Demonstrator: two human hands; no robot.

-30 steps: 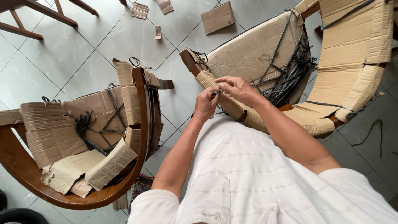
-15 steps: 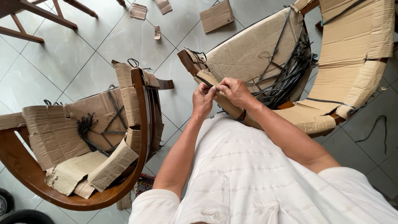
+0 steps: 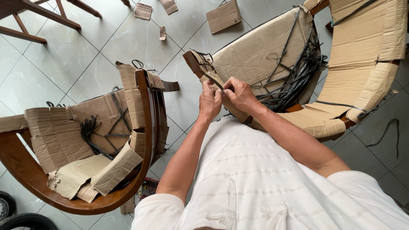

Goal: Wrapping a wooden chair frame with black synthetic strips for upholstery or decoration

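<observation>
Head view: looks straight down past a white shirt onto two cardboard-wrapped wooden chairs on a tiled floor.
Left hand: fingers curled against the wrapped chair arm of the right-hand chair; whether they pinch the strap or only press the cardboard, I cannot tell.
Right hand: fingers bunched at the same spot, seemingly pinching a thin black strap that crosses the cardboard; the grip itself is hidden behind the knuckles.
Strap: on the chair arm, just beside both hands; its ends are lost under the fingers.
Right-hand chair: seat and back cut off by the top and right edges; a tangle of black straps lies in its seat.
Left-hand chair: well apart from the hands, its curved wooden frame bare, loose cardboard flaps hanging; cut off at the left edge.
Floor: cardboard scraps near the top edge; a loose strap piece at right; a dark wheel, partly cut off, at bottom left.
</observation>
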